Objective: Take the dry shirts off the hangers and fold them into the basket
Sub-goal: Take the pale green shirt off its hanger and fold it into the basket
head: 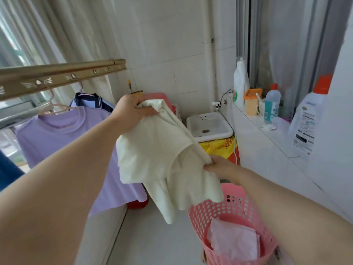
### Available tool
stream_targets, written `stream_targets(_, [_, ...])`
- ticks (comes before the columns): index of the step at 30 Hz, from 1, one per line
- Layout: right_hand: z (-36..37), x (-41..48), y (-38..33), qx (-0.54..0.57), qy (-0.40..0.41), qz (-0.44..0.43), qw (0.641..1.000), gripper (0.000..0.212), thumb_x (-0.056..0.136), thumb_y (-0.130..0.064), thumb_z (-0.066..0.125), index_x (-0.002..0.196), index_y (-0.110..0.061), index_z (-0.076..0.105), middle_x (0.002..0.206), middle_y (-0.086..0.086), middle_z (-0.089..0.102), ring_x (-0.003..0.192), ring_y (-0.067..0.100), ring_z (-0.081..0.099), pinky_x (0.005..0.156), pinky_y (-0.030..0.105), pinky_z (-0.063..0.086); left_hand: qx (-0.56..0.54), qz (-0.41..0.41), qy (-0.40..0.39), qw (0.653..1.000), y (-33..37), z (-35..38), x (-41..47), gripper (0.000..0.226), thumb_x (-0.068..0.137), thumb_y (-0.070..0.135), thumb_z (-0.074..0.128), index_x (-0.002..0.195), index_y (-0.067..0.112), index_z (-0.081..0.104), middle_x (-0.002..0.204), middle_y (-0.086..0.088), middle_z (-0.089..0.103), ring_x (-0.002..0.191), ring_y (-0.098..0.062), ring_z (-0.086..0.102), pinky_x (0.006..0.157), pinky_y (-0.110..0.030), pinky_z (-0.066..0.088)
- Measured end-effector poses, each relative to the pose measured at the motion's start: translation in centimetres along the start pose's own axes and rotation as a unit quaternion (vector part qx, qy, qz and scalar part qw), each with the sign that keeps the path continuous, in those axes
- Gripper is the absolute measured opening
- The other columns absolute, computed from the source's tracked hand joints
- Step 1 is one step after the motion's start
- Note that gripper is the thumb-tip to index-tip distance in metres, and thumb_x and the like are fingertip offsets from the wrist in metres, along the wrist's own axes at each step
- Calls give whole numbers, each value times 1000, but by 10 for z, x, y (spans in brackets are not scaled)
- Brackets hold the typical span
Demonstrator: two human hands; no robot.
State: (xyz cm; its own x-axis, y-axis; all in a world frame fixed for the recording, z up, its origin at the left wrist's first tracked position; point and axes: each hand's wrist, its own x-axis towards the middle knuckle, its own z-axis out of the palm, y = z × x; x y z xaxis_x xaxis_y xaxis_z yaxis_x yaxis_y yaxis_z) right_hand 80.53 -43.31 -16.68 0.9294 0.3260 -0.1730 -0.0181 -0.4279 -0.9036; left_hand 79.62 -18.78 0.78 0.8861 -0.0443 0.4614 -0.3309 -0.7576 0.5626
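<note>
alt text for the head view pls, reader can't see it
The left hand and right hand grip a white shirt, held up over a pink basket with a folded pink cloth in it. A purple shirt hangs on a hanger from the rail at left.

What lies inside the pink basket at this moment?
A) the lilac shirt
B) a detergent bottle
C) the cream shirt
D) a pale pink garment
D: a pale pink garment lies in the pink basket, while the lilac shirt hangs on a hanger and the cream shirt is gripped in the air by the left hand and the right hand.
</note>
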Motion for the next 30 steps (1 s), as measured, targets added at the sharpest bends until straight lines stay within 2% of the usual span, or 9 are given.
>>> stream_targets(4, [-12, 2, -4, -59, 57, 4, 997, 23, 98, -26, 48, 106, -11, 64, 113, 12, 66, 100, 27, 63, 86, 36, 49, 24, -53, 30, 998, -38, -14, -6, 17, 79, 32, 75, 79, 16, 68, 76, -2, 63, 70, -18, 56, 66, -31, 44])
stream_targets(11, [-20, -4, -30, -22, 1, 72, 997, 37, 95, -44, 50, 107, -13, 68, 110, 8, 71, 101, 27, 67, 98, 47, 48, 46, -131, 38, 990, -84, -14, -8, 29, 85, 39, 67, 72, 13, 62, 71, -4, 57, 66, -23, 53, 60, -32, 39])
stream_targets(14, [-5, 1, -43, 55, -7, 120, 991, 34, 96, -40, 51, 103, -11, 69, 105, 10, 72, 99, 27, 67, 97, 45, 49, 163, -134, 121, 970, -92, -3, -11, 36, 91, 49, 54, 79, 14, 58, 72, -3, 55, 72, -28, 53, 57, -32, 36])
stream_targets(17, [13, 18, -59, 218, 62, 124, 966, 31, 98, -32, 51, 105, -7, 66, 97, 10, 72, 89, 25, 67, 83, 38, 54, 130, -34, 200, 971, -81, 21, -21, 35, 95, 43, 48, 78, 13, 46, 65, -1, 50, 66, -27, 50, 51, -32, 30])
stream_targets(21, [32, 43, -84, 394, 124, 105, 905, 44, 94, -47, 50, 119, -11, 61, 104, 12, 71, 86, 27, 70, 68, 38, 58, 91, 149, -24, 984, -66, 65, -43, 20, 89, 34, 61, 81, 16, 55, 73, 2, 58, 70, -22, 56, 60, -36, 41])
stream_targets(23, [42, 49, -95, 381, 100, 115, 912, 58, 81, -61, 61, 112, -11, 64, 97, 12, 72, 79, 27, 70, 64, 37, 57, 82, 185, -94, 975, -69, 81, -53, 18, 88, 34, 61, 82, 17, 61, 78, 1, 61, 74, -21, 58, 63, -36, 44])
stream_targets(25, [52, 53, -96, 327, 77, 129, 933, 62, 72, -47, 76, 117, -8, 63, 92, 13, 70, 74, 27, 70, 65, 37, 57, 57, 203, -129, 969, -74, 90, -60, 20, 88, 36, 62, 84, 17, 67, 79, -1, 64, 70, -19, 57, 63, -36, 46])
stream_targets(28, [64, 56, -88, 244, 89, 151, 954, 45, 81, -5, 60, 125, 3, 55, 104, 17, 66, 89, 31, 67, 85, 41, 55, -95, 77, -198, 973, -80, 82, -65, 32, 87, 43, 62, 94, 14, 75, 81, -3, 71, 65, -12, 60, 64, -28, 50])
stream_targets(30, [68, 51, -91, 260, 83, 128, 954, 38, 84, 4, 49, 122, 4, 54, 110, 21, 65, 96, 34, 66, 85, 44, 54, -224, -78, -122, 964, -92, 73, -62, 36, 91, 45, 56, 91, 12, 73, 80, -3, 71, 68, -14, 64, 68, -32, 54])
